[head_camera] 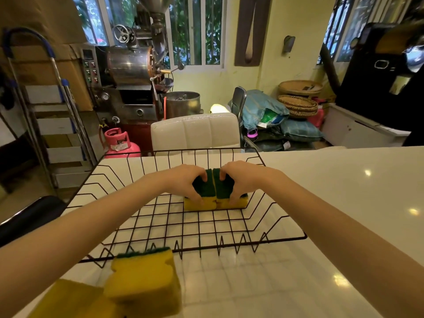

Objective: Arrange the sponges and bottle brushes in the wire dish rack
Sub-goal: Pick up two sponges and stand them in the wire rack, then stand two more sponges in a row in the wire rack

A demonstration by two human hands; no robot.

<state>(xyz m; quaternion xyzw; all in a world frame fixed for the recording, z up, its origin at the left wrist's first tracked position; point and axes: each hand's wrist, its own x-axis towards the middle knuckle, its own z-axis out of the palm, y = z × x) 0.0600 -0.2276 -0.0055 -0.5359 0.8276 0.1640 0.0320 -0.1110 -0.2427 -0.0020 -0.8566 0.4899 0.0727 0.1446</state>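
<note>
Nearest, well short of the fingers, more yellow sponges (143,281) wait on the white counter (344,203), one propped against the wire dish rack (283,237) rim. Farther in, the left hand (185,182) grips one green-topped sponge (203,193) and the right hand (241,180) grips its twin (229,193), fingers curled over the far edges, thumbs on the near. The two touch, scrub side up, on the rack floor; I would say she's squaring them into a tidy row. No bottle brushes show. Beyond the fingertips stand a white chair (195,131), a pink gas cylinder (119,143), a steel roaster (130,65), stacked sacks (275,120), and windows.
</note>
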